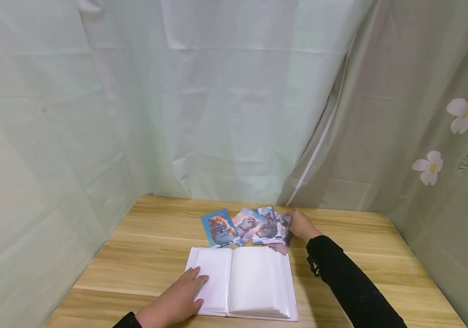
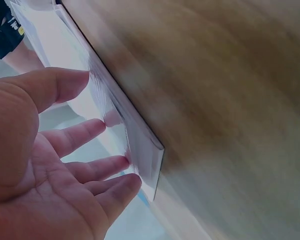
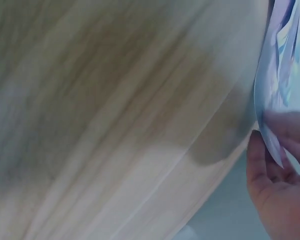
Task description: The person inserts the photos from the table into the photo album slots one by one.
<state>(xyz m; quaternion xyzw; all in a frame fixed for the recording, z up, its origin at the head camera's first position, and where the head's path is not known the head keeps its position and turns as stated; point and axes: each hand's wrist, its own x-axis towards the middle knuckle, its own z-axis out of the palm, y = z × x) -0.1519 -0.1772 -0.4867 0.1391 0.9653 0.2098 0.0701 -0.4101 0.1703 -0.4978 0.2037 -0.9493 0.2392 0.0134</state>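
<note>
A photo album [image 1: 254,278] lies open on the table with blank white pages showing. My left hand [image 1: 180,294] rests on its left page; in the left wrist view the extended fingertips touch the clear page sleeve [image 2: 117,120]. Beyond the album several picture cards lie fanned and overlapping. They include a blue hamster card [image 1: 219,228], a cat card [image 1: 246,223] and a card with a grey animal [image 1: 267,228]. At the right end, my right hand [image 1: 301,225] pinches the edge of a picture card [image 3: 265,107], which bends up slightly in the right wrist view.
The wood-grain table [image 1: 135,259] carries the album and cards. Pale curtains [image 1: 226,114] hang close behind it and on both sides. White flowers [image 1: 428,167] are printed on the right curtain. The lower cards reach the album's far edge.
</note>
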